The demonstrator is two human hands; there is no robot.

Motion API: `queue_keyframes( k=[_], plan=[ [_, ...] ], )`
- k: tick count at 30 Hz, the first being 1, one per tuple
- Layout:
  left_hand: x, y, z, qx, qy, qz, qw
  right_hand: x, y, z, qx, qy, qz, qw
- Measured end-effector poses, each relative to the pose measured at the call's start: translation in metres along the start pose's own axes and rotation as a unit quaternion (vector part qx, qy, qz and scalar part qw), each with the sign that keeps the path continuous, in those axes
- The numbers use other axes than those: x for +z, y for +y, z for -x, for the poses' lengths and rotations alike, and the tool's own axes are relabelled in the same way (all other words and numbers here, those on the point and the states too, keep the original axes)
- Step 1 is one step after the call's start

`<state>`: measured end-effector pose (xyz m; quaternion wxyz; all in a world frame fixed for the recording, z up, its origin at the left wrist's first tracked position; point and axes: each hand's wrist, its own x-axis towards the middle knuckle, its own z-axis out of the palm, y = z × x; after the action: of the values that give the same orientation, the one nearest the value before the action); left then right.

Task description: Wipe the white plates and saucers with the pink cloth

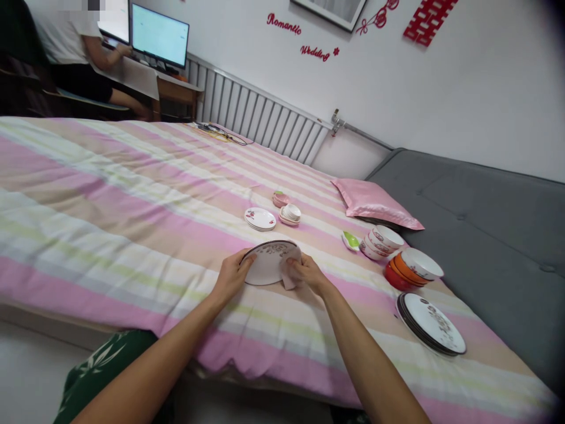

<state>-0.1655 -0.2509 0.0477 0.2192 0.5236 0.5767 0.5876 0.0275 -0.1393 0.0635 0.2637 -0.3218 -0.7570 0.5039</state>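
Note:
A white plate (263, 271) with a dark rim and a brown flower print is held tilted above the bed's near side. My left hand (235, 272) grips its left edge, thumb on the face and fingers behind. At the right edge, my right hand (308, 272) pinches a pale pink cloth (289, 279) against the plate, with part of the cloth hanging below. Just beyond lies a small stack of white saucers (260, 218) with red flowers. To the right rests a stack of dark-rimmed plates (435, 324) with a similar print.
Small white bowls (290, 213) and a pink dish (279, 199) sit past the saucers. Rightward are a green leaf-shaped dish (351, 240), patterned bowls (382, 241), orange-red bowls (412, 268), a pink pillow (375, 203) and a grey headboard (477, 235). A person (70, 41) sits at a desk.

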Motion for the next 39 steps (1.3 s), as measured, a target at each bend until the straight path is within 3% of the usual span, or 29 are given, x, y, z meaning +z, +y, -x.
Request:
queue_keyframes(
  k=[6,11,16,22,28,31,39],
  plan=[
    [-0.002,0.001,0.001,0.001,0.005,-0.031,1.0,0.004,0.01,0.006,-0.009,0.035,0.017,0.999],
    [-0.004,0.002,0.002,0.009,-0.01,-0.059,0.998,0.001,-0.02,0.001,-0.064,0.038,0.064,0.995],
    [-0.004,0.003,0.004,0.023,-0.03,-0.089,0.995,0.003,-0.058,0.006,-0.128,0.0,0.144,0.981],
    [-0.001,0.002,0.006,0.025,-0.039,-0.123,0.991,0.021,-0.093,0.011,-0.181,-0.043,0.413,0.891],
    [-0.002,-0.001,0.005,0.012,-0.047,-0.158,0.986,0.039,-0.107,0.003,-0.183,-0.088,0.536,0.819],
    [-0.001,-0.002,0.005,0.001,-0.047,-0.174,0.984,0.042,-0.11,0.0,-0.176,-0.09,0.534,0.822],
    [0.002,-0.006,0.008,-0.046,-0.069,-0.225,0.971,0.016,-0.093,0.013,-0.134,-0.02,0.441,0.887]
  ],
)
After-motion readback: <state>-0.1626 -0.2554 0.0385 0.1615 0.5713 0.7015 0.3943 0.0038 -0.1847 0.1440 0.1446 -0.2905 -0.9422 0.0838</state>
